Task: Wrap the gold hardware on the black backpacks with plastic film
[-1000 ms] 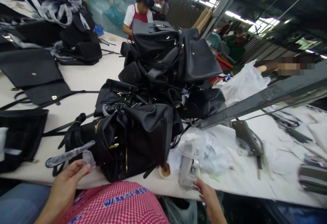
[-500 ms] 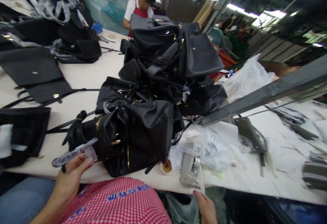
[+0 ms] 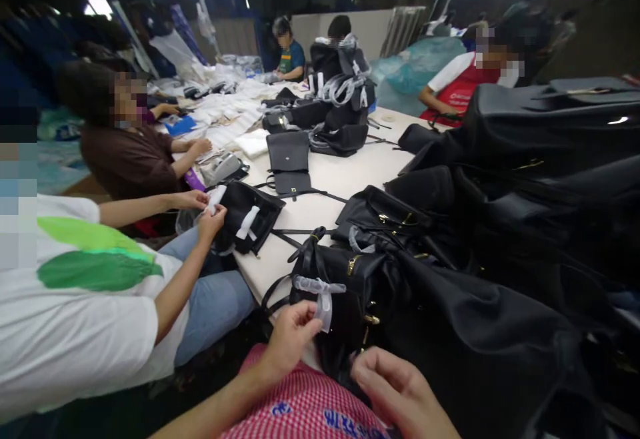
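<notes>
My left hand (image 3: 293, 335) is closed, pinching a clear plastic strip (image 3: 325, 312) between thumb and fingers. The strip lies against the front of a black backpack (image 3: 345, 269) with gold zips, and a second length of it runs crosswise over the bag. Close to the lower part of this bag is my right hand (image 3: 395, 379), its thumb and fingers drawn together. Whatever sits at its fingertips is too small and dark to make out. Below both hands is a red checked apron (image 3: 300, 399) with blue lettering.
A heap of black bags (image 3: 525, 225) fills the right side. At left, a co-worker in a white shirt (image 3: 125, 319) handles white wrapping on another black bag (image 3: 250, 215). The pale table (image 3: 320, 215) carries a flat black bag (image 3: 289, 159). More people work farther back.
The view has swung left, bringing co-workers into sight. My right hand has moved from the table's edge near a metal tape dispenser to the backpack. The left still holds the plastic strip.
</notes>
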Demonstrator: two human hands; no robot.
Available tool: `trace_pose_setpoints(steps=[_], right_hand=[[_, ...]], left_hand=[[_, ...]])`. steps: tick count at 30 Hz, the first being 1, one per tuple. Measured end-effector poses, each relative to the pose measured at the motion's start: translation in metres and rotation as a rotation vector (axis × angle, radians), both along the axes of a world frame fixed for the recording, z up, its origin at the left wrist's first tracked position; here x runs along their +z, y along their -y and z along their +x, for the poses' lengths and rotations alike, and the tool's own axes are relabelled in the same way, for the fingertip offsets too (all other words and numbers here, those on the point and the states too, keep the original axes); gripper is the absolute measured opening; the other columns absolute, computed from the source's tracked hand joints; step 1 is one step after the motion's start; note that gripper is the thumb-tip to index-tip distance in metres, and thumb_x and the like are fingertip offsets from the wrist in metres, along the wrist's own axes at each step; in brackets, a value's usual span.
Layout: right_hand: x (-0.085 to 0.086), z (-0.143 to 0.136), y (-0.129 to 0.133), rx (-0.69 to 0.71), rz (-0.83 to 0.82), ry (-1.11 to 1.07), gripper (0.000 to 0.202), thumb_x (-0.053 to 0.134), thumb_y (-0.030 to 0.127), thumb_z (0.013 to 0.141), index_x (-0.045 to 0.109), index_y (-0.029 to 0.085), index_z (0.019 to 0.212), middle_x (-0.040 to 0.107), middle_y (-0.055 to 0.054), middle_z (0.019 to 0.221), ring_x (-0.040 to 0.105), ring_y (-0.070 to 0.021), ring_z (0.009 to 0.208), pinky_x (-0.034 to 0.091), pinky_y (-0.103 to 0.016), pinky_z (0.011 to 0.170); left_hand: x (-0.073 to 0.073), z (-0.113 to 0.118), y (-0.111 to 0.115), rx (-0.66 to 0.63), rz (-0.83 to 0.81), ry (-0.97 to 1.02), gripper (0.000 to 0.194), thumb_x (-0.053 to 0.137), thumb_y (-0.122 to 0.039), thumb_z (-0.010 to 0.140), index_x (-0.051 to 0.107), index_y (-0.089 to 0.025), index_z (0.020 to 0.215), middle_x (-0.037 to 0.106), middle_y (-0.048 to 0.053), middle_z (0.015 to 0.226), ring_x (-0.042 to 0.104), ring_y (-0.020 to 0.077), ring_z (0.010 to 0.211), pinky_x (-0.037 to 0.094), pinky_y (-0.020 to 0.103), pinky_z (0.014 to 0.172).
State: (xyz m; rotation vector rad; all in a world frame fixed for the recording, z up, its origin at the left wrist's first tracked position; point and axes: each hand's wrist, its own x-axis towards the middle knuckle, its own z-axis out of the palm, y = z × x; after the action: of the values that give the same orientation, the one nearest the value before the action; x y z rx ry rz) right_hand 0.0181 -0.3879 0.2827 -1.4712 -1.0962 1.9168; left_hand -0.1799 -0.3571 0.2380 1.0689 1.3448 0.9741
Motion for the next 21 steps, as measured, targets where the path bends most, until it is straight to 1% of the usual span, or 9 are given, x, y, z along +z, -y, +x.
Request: trace_pose_setpoints(steps=[2, 3, 5, 9, 11, 13, 15, 17, 21], right_hand=[[0.010, -0.027, -0.025, 0.069, 0.063, -0.018, 0.035, 0.067, 0.050, 0.071, 0.055, 0.020, 0.058, 0.039, 0.006, 0.052, 0.032, -0.0094, 0.050, 0.029, -0.025, 0.050], [0.010, -0.037, -0.034, 0.064, 0.108, 0.013, 0.035, 0.065, 0.050, 0.071, 0.054, 0.020, 0.057, 0.039, 0.006, 0.052, 0.031, -0.0098, 0.051, 0.028, -0.025, 0.050], [0.003, -0.050, -0.045, 0.074, 0.190, 0.116, 0.035, 0.062, 0.050, 0.071, 0.052, 0.020, 0.055, 0.041, 0.005, 0.052, 0.034, -0.0109, 0.052, 0.027, -0.026, 0.050], [-0.017, -0.053, -0.052, 0.186, 0.305, 0.361, 0.035, 0.053, 0.048, 0.075, 0.049, 0.021, 0.054, 0.039, 0.005, 0.052, 0.038, -0.0126, 0.054, 0.027, -0.027, 0.052], [-0.020, -0.053, -0.054, 0.244, 0.332, 0.476, 0.035, 0.049, 0.049, 0.076, 0.047, 0.022, 0.054, 0.041, 0.005, 0.052, 0.041, -0.0135, 0.054, 0.028, -0.028, 0.053], [-0.019, -0.055, -0.057, 0.271, 0.349, 0.563, 0.034, 0.047, 0.047, 0.076, 0.048, 0.022, 0.054, 0.044, 0.004, 0.052, 0.044, -0.0144, 0.054, 0.028, -0.029, 0.053], [-0.015, -0.057, -0.059, 0.268, 0.347, 0.575, 0.033, 0.048, 0.046, 0.075, 0.048, 0.022, 0.053, 0.045, 0.003, 0.052, 0.044, -0.0142, 0.054, 0.028, -0.028, 0.053], [-0.012, -0.056, -0.060, 0.253, 0.306, 0.508, 0.035, 0.050, 0.048, 0.073, 0.048, 0.022, 0.050, 0.043, 0.004, 0.049, 0.041, -0.0129, 0.052, 0.028, -0.028, 0.051], [-0.011, -0.046, -0.057, 0.210, 0.071, 0.281, 0.044, 0.057, 0.059, 0.069, 0.055, 0.019, 0.051, 0.043, 0.005, 0.046, 0.030, -0.0080, 0.042, 0.021, -0.025, 0.044]], left_hand=[[0.008, 0.002, 0.004, 0.008, 0.027, -0.013, 0.016, 0.056, -0.019, 0.070, 0.069, -0.015, 0.077, 0.066, 0.002, 0.074, 0.056, 0.0156, 0.070, 0.042, 0.025, 0.068], [0.011, 0.003, 0.005, 0.021, 0.035, -0.028, 0.015, 0.056, -0.018, 0.070, 0.069, -0.015, 0.076, 0.065, 0.001, 0.072, 0.055, 0.0151, 0.069, 0.042, 0.024, 0.066], [0.014, 0.003, 0.006, 0.038, 0.040, -0.050, 0.014, 0.056, -0.017, 0.071, 0.070, -0.015, 0.075, 0.064, 0.001, 0.070, 0.054, 0.0145, 0.068, 0.041, 0.023, 0.064], [0.014, 0.001, 0.009, 0.020, 0.043, -0.047, 0.016, 0.056, -0.017, 0.074, 0.071, -0.015, 0.080, 0.066, 0.001, 0.074, 0.056, 0.0150, 0.070, 0.041, 0.023, 0.065], [0.013, 0.000, 0.010, 0.006, 0.050, -0.039, 0.017, 0.055, -0.017, 0.076, 0.071, -0.015, 0.082, 0.068, 0.002, 0.077, 0.058, 0.0156, 0.072, 0.042, 0.024, 0.067], [0.011, -0.001, 0.010, -0.009, 0.055, -0.022, 0.017, 0.055, -0.018, 0.077, 0.070, -0.015, 0.083, 0.068, 0.002, 0.077, 0.058, 0.0156, 0.073, 0.042, 0.024, 0.068], [0.010, -0.001, 0.009, -0.014, 0.043, 0.000, 0.016, 0.054, -0.020, 0.079, 0.069, -0.014, 0.081, 0.065, 0.001, 0.074, 0.057, 0.0148, 0.070, 0.042, 0.023, 0.066], [0.009, -0.001, 0.007, -0.016, 0.030, -0.003, 0.018, 0.053, -0.024, 0.082, 0.067, -0.015, 0.075, 0.063, 0.000, 0.069, 0.055, 0.0140, 0.066, 0.041, 0.023, 0.063], [0.011, 0.000, 0.003, -0.006, 0.058, -0.130, 0.024, 0.049, -0.025, 0.085, 0.065, -0.016, 0.069, 0.061, 0.000, 0.065, 0.054, 0.0139, 0.064, 0.038, 0.023, 0.062]])
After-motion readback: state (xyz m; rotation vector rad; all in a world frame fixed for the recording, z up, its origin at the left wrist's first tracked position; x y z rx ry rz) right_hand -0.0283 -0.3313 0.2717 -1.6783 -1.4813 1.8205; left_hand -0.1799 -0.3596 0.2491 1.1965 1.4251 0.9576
